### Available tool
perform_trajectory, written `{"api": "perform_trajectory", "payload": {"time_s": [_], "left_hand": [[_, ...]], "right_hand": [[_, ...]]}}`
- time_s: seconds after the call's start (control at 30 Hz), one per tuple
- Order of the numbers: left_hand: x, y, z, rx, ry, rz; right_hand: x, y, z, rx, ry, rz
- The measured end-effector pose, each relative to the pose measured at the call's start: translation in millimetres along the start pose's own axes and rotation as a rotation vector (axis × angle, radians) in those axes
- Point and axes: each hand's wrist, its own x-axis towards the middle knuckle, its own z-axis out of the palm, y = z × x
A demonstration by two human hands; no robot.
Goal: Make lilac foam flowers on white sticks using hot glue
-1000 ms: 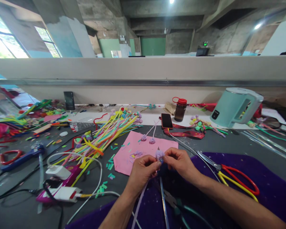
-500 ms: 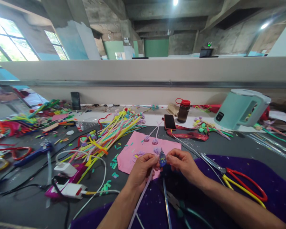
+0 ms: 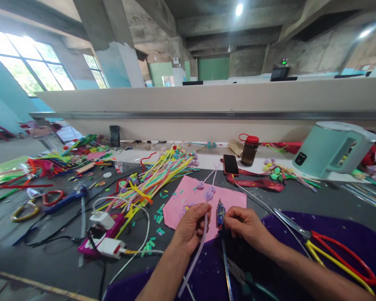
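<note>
Purple felt point(image 3: 301, 251) covers the desk point(image 3: 50, 259) nearest you, and both your forearms lie over it. Your left hand point(image 3: 192, 228) is closed around a pale lilac pipe cleaner point(image 3: 198, 251), whose stem runs down toward 6 o'clock while its curled lilac flower head point(image 3: 209, 194) stands just above your fingers at 12 o'clock. Your right hand point(image 3: 246, 225) pinches a small dark blue twisted piece point(image 3: 220, 213) between thumb and fingertips, upright, just beside the lilac stem but apart from it. At 3 o'clock of that hand lie scissors point(image 3: 335, 255) with red and yellow handles. Beyond your hands, a pink sheet point(image 3: 232, 198) lies flat, carrying two more lilac flowers point(image 3: 200, 185). At 10 o'clock a heap of coloured pipe cleaners point(image 3: 156, 173) fans out, with a white charger point(image 3: 111, 246) nearer at 9 o'clock. Farther off at 12 o'clock lies a phone point(image 3: 231, 164), a brown bottle point(image 3: 249, 150) stands beside it, and a mint kettle point(image 3: 330, 148) sits at 2 o'clock.
</note>
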Motion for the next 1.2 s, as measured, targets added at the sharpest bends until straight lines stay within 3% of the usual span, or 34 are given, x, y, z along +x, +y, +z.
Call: {"api": "perform_trajectory", "payload": {"time_s": [0.37,0.57,0.8,1.07,1.2], "left_hand": [[-2,-6,4.3,0.005,0.002,-0.014],[0,-7,1.9,-0.008,-0.047,-0.017],[-1,-8,3.0,0.022,-0.026,0.003],[3,-16,2.8,0.080,-0.089,0.115],[1,-23,4.7,0.180,-0.108,0.088]], "right_hand": [[-2,1,1,0.038,-0.048,-0.014],[-2,0,2,-0.030,-0.088,-0.010],[-3,10,1,-0.148,-0.069,-0.025],[-4,5,9,0.113,-0.169,0.135],[-6,2,15,0.237,-0.166,0.195]]}}
